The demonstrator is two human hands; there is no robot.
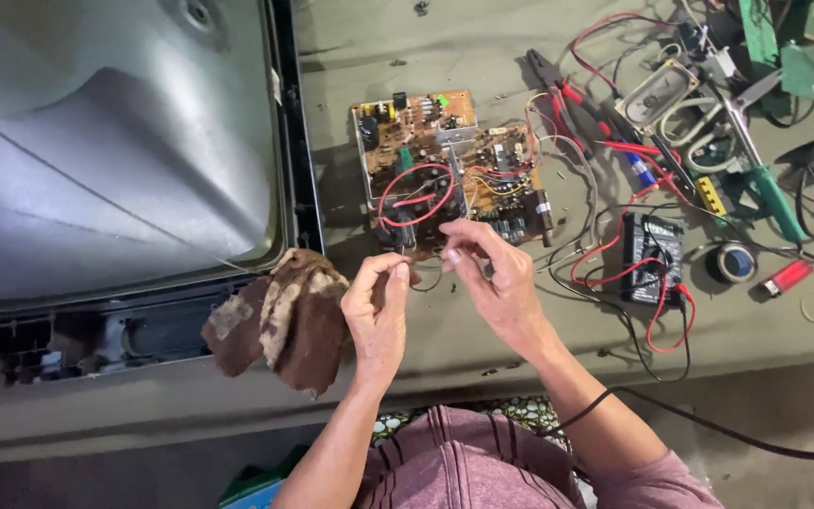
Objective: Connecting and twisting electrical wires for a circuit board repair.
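**Fingers pinched together over the circuit board**

Fingers (398, 270) of the left hand (376, 316) were closed thumb to forefinger, and those of the right hand (496, 283) were pinched the same way just beside them. Whatever they clamped was too small to make out; it may have been a thin wire or lead. Both hands met at the near edge of the brown circuit board (449, 165), which lay flat on the grey bench (482, 330), between the old television set (115, 141) and the black multimeter (652, 256).

A slip looked possible: red leads (614, 273) looped close to the right wrist and could snag and drag the meter. Red wires (416, 198) arched over the board, so a tug might strain a joint.

A brown rag (280, 320) draped the bench edge by the left hand. Pliers (567, 94) and a red lighter (786, 276) lay well apart. The far right clutter was cut off, and the board's near corner was hidden by the fingers.
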